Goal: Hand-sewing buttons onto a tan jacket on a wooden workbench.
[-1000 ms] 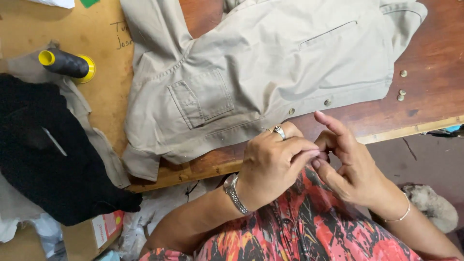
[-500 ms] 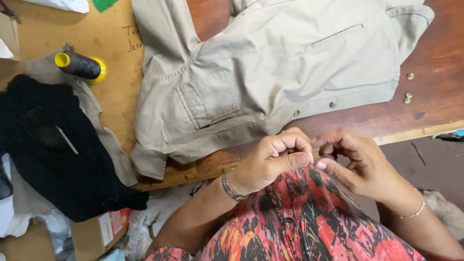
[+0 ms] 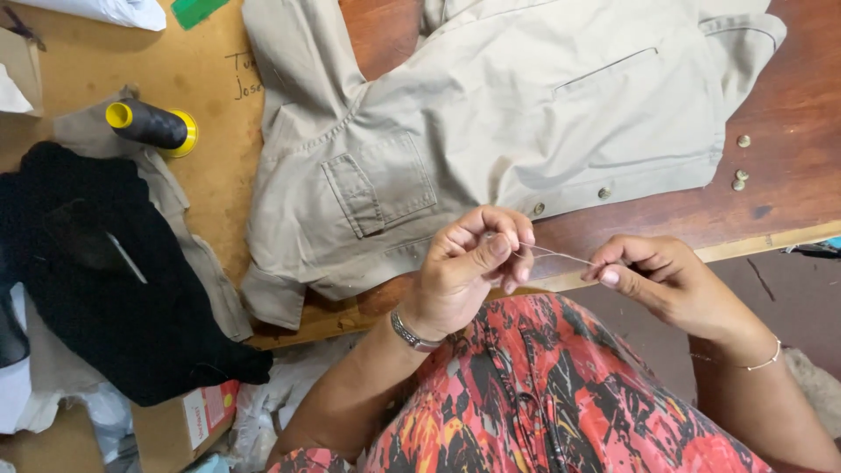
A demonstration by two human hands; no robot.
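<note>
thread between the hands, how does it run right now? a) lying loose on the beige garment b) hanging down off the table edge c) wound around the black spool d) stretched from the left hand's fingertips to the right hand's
d: the thread spans the gap as a fine line from the pinched left hand to the right hand, in front of the table edge, clear of the beige garment.
</note>
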